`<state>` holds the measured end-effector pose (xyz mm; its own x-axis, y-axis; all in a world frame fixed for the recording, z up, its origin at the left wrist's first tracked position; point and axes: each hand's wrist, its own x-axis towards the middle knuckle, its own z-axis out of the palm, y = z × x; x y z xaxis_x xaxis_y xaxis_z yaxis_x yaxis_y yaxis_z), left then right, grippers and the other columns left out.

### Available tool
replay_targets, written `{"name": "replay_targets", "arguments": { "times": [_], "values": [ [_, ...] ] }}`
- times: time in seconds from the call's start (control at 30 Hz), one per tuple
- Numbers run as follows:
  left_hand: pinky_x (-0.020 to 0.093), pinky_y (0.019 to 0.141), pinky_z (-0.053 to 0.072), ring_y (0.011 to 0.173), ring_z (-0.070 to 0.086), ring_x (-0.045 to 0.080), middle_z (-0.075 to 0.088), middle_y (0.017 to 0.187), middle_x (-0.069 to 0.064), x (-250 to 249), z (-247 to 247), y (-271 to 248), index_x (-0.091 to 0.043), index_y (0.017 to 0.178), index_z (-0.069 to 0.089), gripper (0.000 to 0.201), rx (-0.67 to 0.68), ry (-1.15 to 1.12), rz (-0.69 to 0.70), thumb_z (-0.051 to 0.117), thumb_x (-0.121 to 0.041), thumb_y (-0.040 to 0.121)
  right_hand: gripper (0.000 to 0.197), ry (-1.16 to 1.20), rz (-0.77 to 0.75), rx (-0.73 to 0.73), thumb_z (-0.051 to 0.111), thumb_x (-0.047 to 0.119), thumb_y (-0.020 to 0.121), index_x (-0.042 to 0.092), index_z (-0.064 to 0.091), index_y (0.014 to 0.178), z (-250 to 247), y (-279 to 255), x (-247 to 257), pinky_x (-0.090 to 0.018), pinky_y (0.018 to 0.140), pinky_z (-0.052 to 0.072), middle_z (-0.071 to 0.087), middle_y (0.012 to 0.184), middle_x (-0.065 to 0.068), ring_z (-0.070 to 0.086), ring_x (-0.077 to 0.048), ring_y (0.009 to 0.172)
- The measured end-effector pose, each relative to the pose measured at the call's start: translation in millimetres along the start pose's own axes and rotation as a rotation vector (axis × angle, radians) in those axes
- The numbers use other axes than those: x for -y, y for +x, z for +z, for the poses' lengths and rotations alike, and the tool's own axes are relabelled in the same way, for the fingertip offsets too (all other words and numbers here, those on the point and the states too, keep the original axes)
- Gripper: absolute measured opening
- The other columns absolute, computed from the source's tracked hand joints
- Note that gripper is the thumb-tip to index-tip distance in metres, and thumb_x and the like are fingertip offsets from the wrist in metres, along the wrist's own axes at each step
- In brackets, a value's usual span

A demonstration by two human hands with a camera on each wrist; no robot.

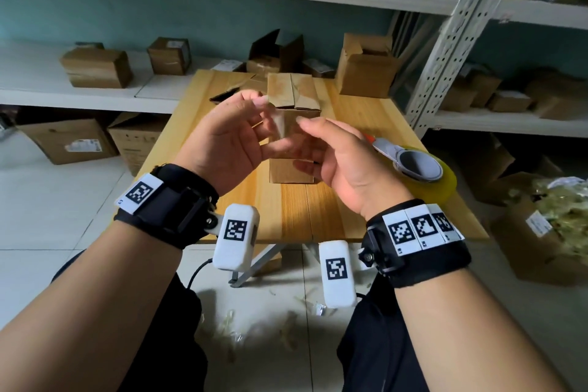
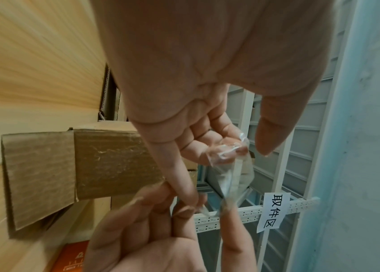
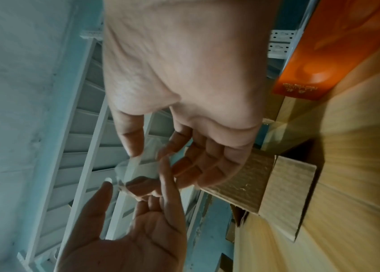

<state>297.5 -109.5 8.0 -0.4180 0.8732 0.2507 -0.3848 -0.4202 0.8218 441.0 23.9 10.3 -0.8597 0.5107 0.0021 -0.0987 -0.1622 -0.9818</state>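
Note:
Both hands are raised above the wooden table, palms facing each other. Between them hangs a small clear plastic bag. My left hand has its fingers curled over the crumpled upper end of the clear plastic bag, with the thumb standing apart. My right hand pinches the other end of the bag between thumb and forefinger. Behind and below the hands a small cardboard box stands on the table with its flaps up. The bag's contents cannot be made out.
A yellow tape roll in a dispenser lies at the table's right edge. An orange carton lies on the table. White metal shelving with several cardboard boxes surrounds the table. More boxes stand on the floor at right.

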Motion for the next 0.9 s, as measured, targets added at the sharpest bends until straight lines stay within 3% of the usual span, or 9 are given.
{"name": "replay_targets", "arguments": {
  "times": [0.07, 0.2, 0.33, 0.4, 0.47, 0.7, 0.9],
  "values": [
    [0.056, 0.098, 0.057, 0.09, 0.059, 0.019, 0.06, 0.09, 0.002, -1.7, -0.5, 0.8, -0.017, 0.092, 0.062, 0.003, -0.021, -0.06, 0.002, 0.063, -0.015, 0.09, 0.005, 0.024, -0.048, -0.053, 0.07, 0.015, 0.1, 0.013, 0.066, 0.096, 0.6, 1.7, -0.6, -0.035, 0.083, 0.055, 0.079, 0.09, -0.006, 0.074, -0.015, 0.084],
    [0.048, 0.095, 0.057, 0.085, 0.058, 0.015, 0.058, 0.089, 0.0, -0.7, -1.2, 0.6, -0.019, 0.09, 0.059, 0.006, -0.063, 0.062, 0.046, 0.065, -0.018, 0.091, 0.011, 0.047, -0.123, -0.144, 0.081, 0.015, 0.09, 0.015, 0.071, 0.093, -3.8, 1.8, -2.7, -0.033, 0.079, 0.06, 0.077, 0.093, -0.009, 0.072, -0.019, 0.084],
    [0.046, 0.096, 0.054, 0.087, 0.065, 0.016, 0.067, 0.094, 0.004, -2.6, -6.7, 4.5, -0.017, 0.095, 0.065, 0.009, -0.135, 0.127, 0.089, 0.066, -0.009, 0.092, 0.027, 0.087, -0.157, -0.065, 0.085, 0.016, 0.08, 0.01, 0.07, 0.102, -18.9, 6.7, 7.6, -0.04, 0.099, 0.059, 0.076, 0.112, -0.013, 0.073, -0.025, 0.105],
    [0.044, 0.095, 0.055, 0.091, 0.068, 0.019, 0.071, 0.101, 0.006, -2.2, -5.1, 7.8, -0.015, 0.099, 0.067, 0.01, -0.155, 0.16, 0.104, 0.066, -0.007, 0.093, 0.024, 0.206, -0.176, -0.009, 0.084, 0.011, 0.083, 0.009, 0.071, 0.103, -27.7, 10.2, 11.2, -0.042, 0.103, 0.056, 0.074, 0.119, -0.015, 0.07, -0.028, 0.113],
    [0.041, 0.091, 0.057, 0.092, 0.069, 0.019, 0.072, 0.103, 0.007, 0.0, -3.9, 10.0, -0.014, 0.1, 0.069, 0.012, -0.166, 0.189, 0.134, 0.066, -0.004, 0.095, 0.016, 0.232, -0.193, 0.002, 0.079, 0.004, 0.087, 0.007, 0.074, 0.102, -31.9, 13.5, 12.7, -0.04, 0.101, 0.057, 0.075, 0.115, -0.017, 0.071, -0.028, 0.109],
    [0.033, 0.082, 0.057, 0.097, 0.071, 0.018, 0.075, 0.105, 0.005, 7.3, -11.5, 7.9, -0.016, 0.102, 0.071, 0.007, -0.267, 0.305, 0.218, 0.072, -0.017, 0.095, 0.023, -0.11, -0.269, -0.141, 0.08, 0.01, 0.086, 0.001, 0.077, 0.108, -40.5, 9.7, 10.0, -0.035, 0.088, 0.061, 0.08, 0.101, -0.015, 0.077, -0.026, 0.097],
    [0.034, 0.085, 0.057, 0.096, 0.072, 0.019, 0.079, 0.103, 0.005, 8.2, -8.7, 5.4, -0.017, 0.102, 0.074, 0.011, -0.353, 0.379, 0.237, 0.075, -0.022, 0.092, 0.013, -0.167, -0.308, -0.243, 0.078, 0.011, 0.095, 0.006, 0.075, 0.106, -34.8, 10.0, 5.7, -0.041, 0.092, 0.062, 0.08, 0.099, -0.013, 0.078, -0.027, 0.097]
  ]
}}
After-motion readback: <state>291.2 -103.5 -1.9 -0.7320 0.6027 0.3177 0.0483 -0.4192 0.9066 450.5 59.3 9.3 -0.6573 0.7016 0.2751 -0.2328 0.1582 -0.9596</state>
